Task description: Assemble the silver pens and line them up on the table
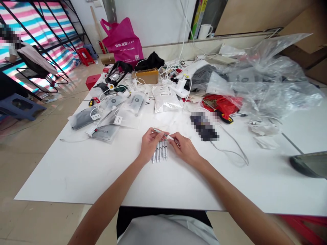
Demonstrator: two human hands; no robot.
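Both my hands hold one pen (160,132) just above the white table (102,180). My left hand (150,141) pinches its left part between thumb and fingers. The fingers of my right hand (184,145) are closed on the pen's white right part. Below and between the hands, several clear and silver pens (159,153) lie side by side in a row on the table; their far ends are partly hidden by my hands.
Grey garment-like packets in clear bags (106,132) and a white cable lie at left. Behind are a white parcel (166,98), a cardboard box (146,76) and a magenta bag (125,44). A blurred-out dark object (204,126), a red bag (222,102) and plastic wrap (268,88) lie to the right.
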